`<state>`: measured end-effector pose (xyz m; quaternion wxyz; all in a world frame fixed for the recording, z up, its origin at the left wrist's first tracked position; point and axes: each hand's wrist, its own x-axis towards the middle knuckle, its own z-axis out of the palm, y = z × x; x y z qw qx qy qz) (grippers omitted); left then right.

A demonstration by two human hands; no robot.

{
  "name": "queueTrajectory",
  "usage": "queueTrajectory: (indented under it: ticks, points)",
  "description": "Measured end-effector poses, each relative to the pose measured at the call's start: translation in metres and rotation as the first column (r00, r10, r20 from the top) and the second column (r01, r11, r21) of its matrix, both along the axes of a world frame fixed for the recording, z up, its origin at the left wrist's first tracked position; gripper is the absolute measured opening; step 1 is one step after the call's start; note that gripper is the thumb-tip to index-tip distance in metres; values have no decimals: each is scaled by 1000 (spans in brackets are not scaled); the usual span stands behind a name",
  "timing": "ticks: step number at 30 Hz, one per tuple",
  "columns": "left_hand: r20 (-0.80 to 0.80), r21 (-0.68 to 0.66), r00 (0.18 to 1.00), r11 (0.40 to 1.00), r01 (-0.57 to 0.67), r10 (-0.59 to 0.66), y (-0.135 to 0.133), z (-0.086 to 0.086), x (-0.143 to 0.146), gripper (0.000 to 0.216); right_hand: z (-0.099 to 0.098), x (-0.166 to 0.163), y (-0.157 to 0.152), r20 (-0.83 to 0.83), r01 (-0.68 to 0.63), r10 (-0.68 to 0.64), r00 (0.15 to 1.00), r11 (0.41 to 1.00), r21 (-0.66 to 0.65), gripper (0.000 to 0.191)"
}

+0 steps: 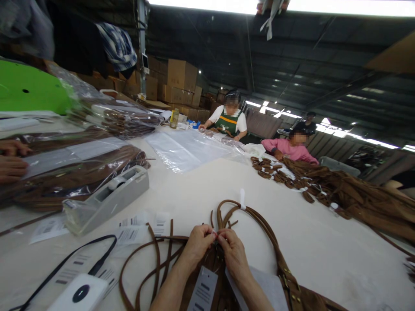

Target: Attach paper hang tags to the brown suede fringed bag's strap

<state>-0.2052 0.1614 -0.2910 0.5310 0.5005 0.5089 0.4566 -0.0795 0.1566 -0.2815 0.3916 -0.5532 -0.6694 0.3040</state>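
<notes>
My left hand [200, 242] and my right hand [232, 250] meet at the centre, fingertips pinched together over brown cords. Between them shows a small whitish bit, too small to name. Beneath lies a brown leather-like item [210, 255], mostly hidden by my forearms, with a printed grey label [203, 288] on top. Its looped brown straps [264, 222] curve off to the right, bound at the top by a white wrap [242, 198]. Thin brown cords [155, 259] trail left of my left hand. At lower right, a strap end [293, 289] carries metal studs.
A grey tape dispenser [110, 196] stands left on the white table [207, 181], near printed labels [131, 229] and a white device [79, 293] with a black cable. Plastic-wrapped brown goods [84, 168] lie behind, another person's hands [13, 160] on them. Brown pieces [353, 190] and co-workers are opposite.
</notes>
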Motion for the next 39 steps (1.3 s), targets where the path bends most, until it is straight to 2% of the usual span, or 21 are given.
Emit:
queueTrajectory:
  ticks: [8, 15, 18, 21, 25, 29, 32, 34, 35, 37, 39]
  points:
    - [20, -14, 1000, 1000, -5, 6, 0, 1, 0, 21, -2, 1, -1, 14, 27, -27, 1000, 999, -21, 23]
    - [62, -60, 998, 998, 12, -8, -4, 12, -2, 16, 1, -2, -1, 32, 19, -18, 999, 999, -27, 23]
    - [149, -93, 989, 995, 35, -21, -7, 18, -6, 15, 6, 4, -10, 140, 4, -7, 990, 1000, 18, 20]
    - [316, -117, 948, 991, 70, -30, -7, 18, -8, 14, 10, 17, -27, 319, 53, -69, 945, 997, 59, 20]
    - [440, -129, 896, 983, 129, -60, -4, 15, -9, 12, 15, 30, -49, 472, 98, -66, 879, 994, -43, 29]
    - [456, -94, 888, 988, 119, -64, -5, 15, -9, 12, 21, 30, -51, 436, 111, -19, 900, 976, -187, 32]
    - [440, -67, 896, 993, 100, -61, -7, 15, -9, 17, 25, 35, -40, 327, 97, 10, 945, 946, -309, 19]
    - [426, -65, 902, 992, 105, -68, -8, 16, -8, 19, 28, 42, -31, 77, 37, -3, 997, 893, -449, 14]
    - [417, -70, 906, 991, 112, -72, -8, 16, -7, 20, 30, 46, -28, -94, -12, -44, 995, 849, -528, 16]
    - [395, -81, 915, 989, 124, -82, -8, 15, -6, 20, 34, 51, -25, -417, -154, -172, 892, 753, -640, 23]
    - [391, -77, 914, 987, 144, -103, -7, 15, -7, 19, 38, 50, -28, -625, -292, -256, 738, 713, -637, 27]
